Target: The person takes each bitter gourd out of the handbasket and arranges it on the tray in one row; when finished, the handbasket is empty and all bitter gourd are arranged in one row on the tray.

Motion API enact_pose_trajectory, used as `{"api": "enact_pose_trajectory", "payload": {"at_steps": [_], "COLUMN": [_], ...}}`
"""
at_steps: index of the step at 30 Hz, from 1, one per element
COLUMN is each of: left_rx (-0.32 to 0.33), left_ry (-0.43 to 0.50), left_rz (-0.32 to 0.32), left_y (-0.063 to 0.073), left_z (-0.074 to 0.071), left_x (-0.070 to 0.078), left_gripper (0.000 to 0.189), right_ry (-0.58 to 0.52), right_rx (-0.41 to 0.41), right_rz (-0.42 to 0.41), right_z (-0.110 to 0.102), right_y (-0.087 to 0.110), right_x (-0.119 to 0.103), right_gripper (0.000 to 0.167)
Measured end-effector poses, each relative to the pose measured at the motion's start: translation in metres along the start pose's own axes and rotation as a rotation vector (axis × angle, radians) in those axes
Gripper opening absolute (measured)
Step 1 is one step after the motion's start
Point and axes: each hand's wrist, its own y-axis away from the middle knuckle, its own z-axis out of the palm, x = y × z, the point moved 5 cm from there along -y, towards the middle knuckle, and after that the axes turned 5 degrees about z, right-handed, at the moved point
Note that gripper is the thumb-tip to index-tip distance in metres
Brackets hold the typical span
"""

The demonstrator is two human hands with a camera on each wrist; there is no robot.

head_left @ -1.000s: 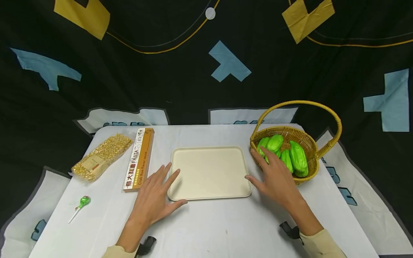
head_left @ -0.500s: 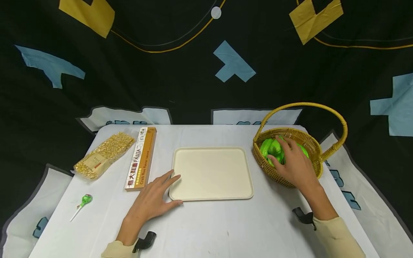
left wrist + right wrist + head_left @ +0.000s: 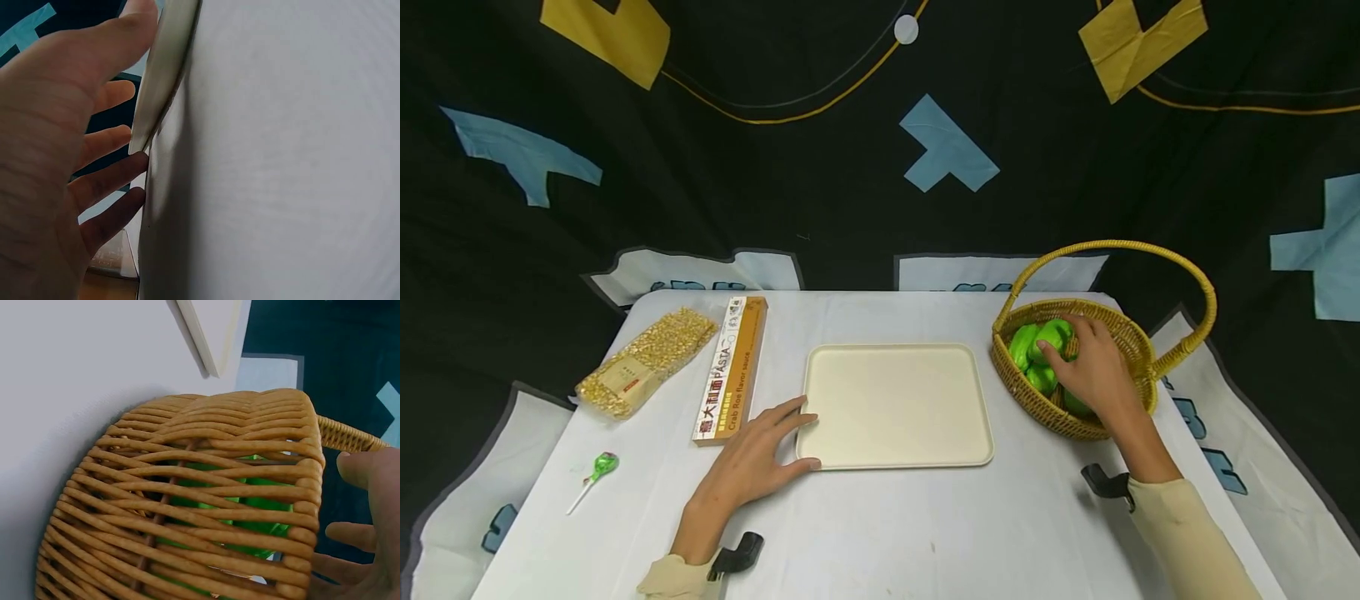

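Observation:
A cream rectangular tray (image 3: 895, 408) lies on the white table. My left hand (image 3: 748, 462) is at its near left corner, thumb and fingers spread, fingertips right at the rim. In the left wrist view the fingers reach past the tray's edge (image 3: 164, 75). At the right stands a wicker basket (image 3: 1018, 387) with a tall arched handle, holding several bright green, ridged, pepper-like pieces (image 3: 1022, 346). My right hand (image 3: 1097, 367) reaches over the basket, thumb apart from the fingers, partly covering the green pieces. Seen from the right wrist, green pieces (image 3: 265, 515) show through the weave.
Left of the tray lies a pasta box (image 3: 730, 375), and beyond it a clear bag of yellow kernels (image 3: 651, 358). A green-wrapped lollipop (image 3: 598, 475) lies at the left front. A dark patterned cloth (image 3: 835, 192) hangs behind the table.
My right hand has moved right from beside the tray's right edge to over the basket's green pieces. The left hand stays at the tray's left corner, and the view has shifted slightly.

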Motion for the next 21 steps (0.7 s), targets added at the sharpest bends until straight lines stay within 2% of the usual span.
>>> {"api": "enact_pose_trajectory", "payload": {"at_steps": [5,12,21], "left_rx": [0.009,0.012,0.016], "left_ry": [-0.005,-0.004,0.02], "left_rz": [0.004,-0.002,-0.02], "left_y": [0.0,0.0,0.002], "left_z": [-0.001,0.0,0.002], "left_x": [-0.001,-0.001,-0.002], "left_gripper": [0.067,0.066,0.062], "right_ry": [0.006,0.023,0.021], "right_rx": [-0.022,-0.098,-0.105], "right_rz": [0.031,0.079,0.064], "right_z": [0.001,0.007,0.013], "right_y": [-0.006,-0.013,-0.018], "right_x": [0.003,0.008,0.01], "right_gripper": [0.073,0.084,0.083]}}
